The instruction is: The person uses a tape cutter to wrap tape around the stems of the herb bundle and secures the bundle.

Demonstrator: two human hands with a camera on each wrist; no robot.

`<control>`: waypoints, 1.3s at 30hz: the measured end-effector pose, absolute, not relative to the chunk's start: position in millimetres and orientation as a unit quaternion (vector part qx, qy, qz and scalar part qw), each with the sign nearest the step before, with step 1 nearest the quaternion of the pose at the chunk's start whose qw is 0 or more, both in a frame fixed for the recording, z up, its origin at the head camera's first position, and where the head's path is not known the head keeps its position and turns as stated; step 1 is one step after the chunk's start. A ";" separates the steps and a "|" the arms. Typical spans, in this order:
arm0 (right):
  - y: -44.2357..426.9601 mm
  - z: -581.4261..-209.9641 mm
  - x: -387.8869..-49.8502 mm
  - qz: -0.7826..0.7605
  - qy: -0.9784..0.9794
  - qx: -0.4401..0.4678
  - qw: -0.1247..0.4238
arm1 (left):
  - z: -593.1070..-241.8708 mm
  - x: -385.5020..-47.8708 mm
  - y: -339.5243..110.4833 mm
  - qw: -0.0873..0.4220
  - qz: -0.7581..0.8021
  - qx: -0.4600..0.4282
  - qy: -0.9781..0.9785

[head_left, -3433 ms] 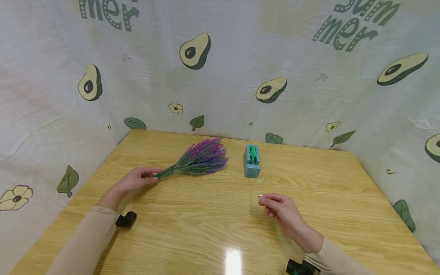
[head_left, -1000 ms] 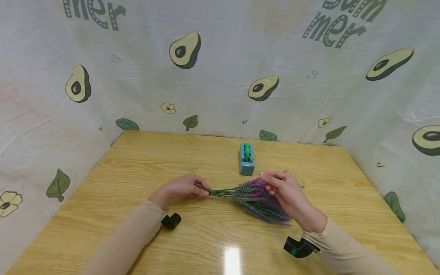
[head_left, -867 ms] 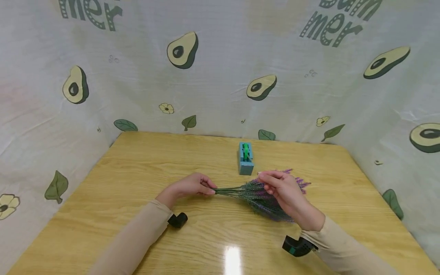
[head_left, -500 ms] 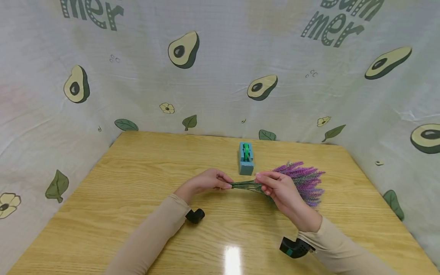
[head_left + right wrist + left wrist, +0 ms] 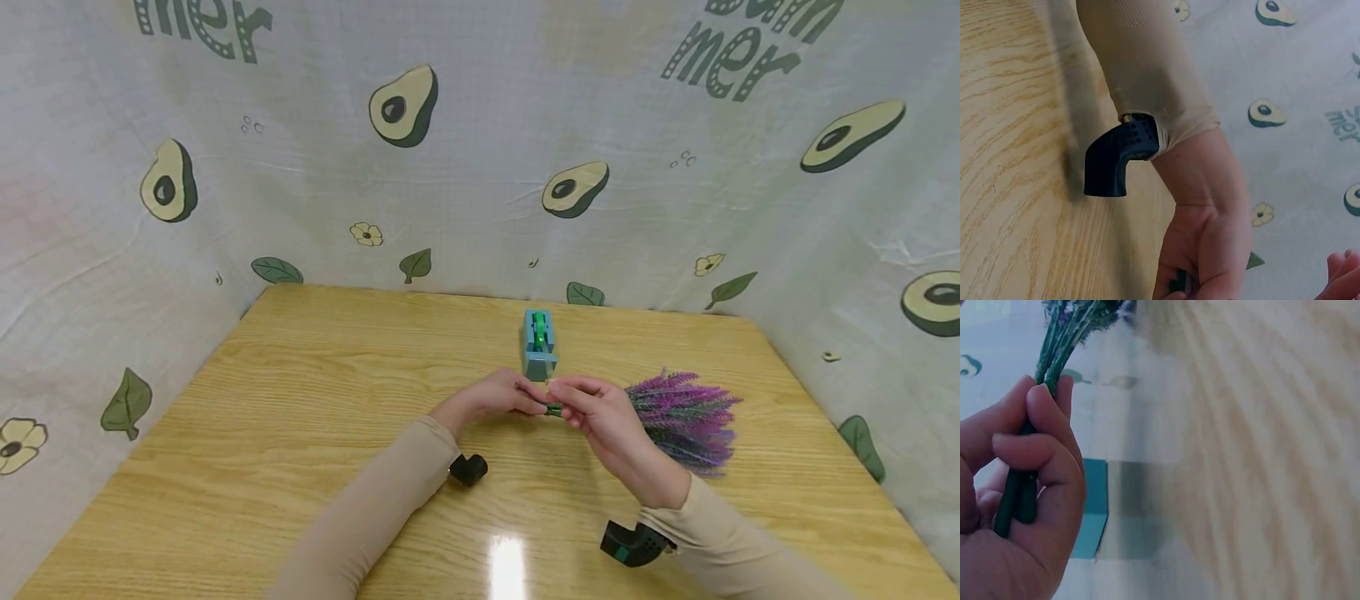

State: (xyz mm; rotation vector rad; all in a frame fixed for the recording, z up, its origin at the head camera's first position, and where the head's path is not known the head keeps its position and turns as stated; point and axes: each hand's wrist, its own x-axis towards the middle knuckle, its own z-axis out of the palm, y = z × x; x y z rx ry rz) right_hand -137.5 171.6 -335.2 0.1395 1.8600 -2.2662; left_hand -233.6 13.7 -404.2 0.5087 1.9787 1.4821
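Note:
A bunch of purple lavender (image 5: pixel 686 417) lies across the right half of the table in the head view, its green stems pointing left. My left hand (image 5: pixel 498 396) grips the stem ends; the left wrist view shows fingers curled round the dark green stems (image 5: pixel 1007 509). Directly beside it, my right hand (image 5: pixel 615 425) is over the bunch, hiding part of the stems. Thumb and forefinger there pinch a small clear strip (image 5: pixel 549 387) that looks like tape. In the right wrist view, only fingertips (image 5: pixel 1344 281) of that hand show at the lower right corner.
Behind the hands stands a blue tape dispenser (image 5: pixel 538 358) with a green roll. Black wrist cameras (image 5: pixel 468 471) sit on both sleeves. The wooden table (image 5: pixel 300 400) ends at a light avocado-print cloth (image 5: pixel 480 183) at the back and sides.
My left hand has carried the lavender from the left side to the right, passing it under my right hand. The right hand, still pinching the strip, has risen and shifted slightly left.

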 end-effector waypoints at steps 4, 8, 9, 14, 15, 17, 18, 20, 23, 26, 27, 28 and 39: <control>171.7 -336.2 -137.0 -0.773 0.624 0.043 0.103 | -408.5 -233.7 19.0 0.317 0.559 0.192 0.742; 171.7 -337.2 -136.8 -0.771 0.627 0.046 0.100 | -411.5 -234.2 13.5 0.322 0.570 0.176 0.735; 171.8 -337.5 -136.6 -0.770 0.628 0.047 0.099 | -412.2 -234.2 11.4 0.319 0.574 0.166 0.736; 170.5 -340.5 -134.4 -0.766 0.633 0.052 0.099 | -412.0 -232.3 0.5 0.282 0.572 0.126 0.760; 170.0 -341.4 -133.9 -0.766 0.633 0.054 0.099 | -411.9 -232.2 -1.1 0.279 0.577 0.124 0.757; 168.6 -343.5 -132.8 -0.763 0.636 0.059 0.097 | -412.6 -232.8 -4.2 0.274 0.584 0.129 0.753; 168.0 -344.6 -132.2 -0.761 0.638 0.062 0.097 | -413.2 -233.1 -5.4 0.273 0.590 0.131 0.748; 166.5 -346.9 -130.5 -0.756 0.644 0.068 0.096 | -414.3 -233.0 -7.5 0.279 0.594 0.133 0.743; 164.2 -351.1 -128.3 -0.749 0.651 0.075 0.097 | -414.3 -230.5 -9.5 0.285 0.568 0.137 0.760; 162.4 -356.2 -126.4 -0.747 0.653 0.079 0.097 | -412.8 -227.3 -9.6 0.288 0.547 0.143 0.773; 162.0 -357.9 -125.7 -0.746 0.654 0.080 0.098 | -412.1 -226.3 -9.3 0.287 0.545 0.145 0.775; 161.8 -359.7 -125.0 -0.745 0.654 0.080 0.098 | -411.3 -225.8 -8.9 0.287 0.546 0.144 0.774; 158.8 -378.3 -120.2 -0.731 0.669 0.086 0.099 | -407.2 -222.5 -3.6 0.286 0.553 0.159 0.766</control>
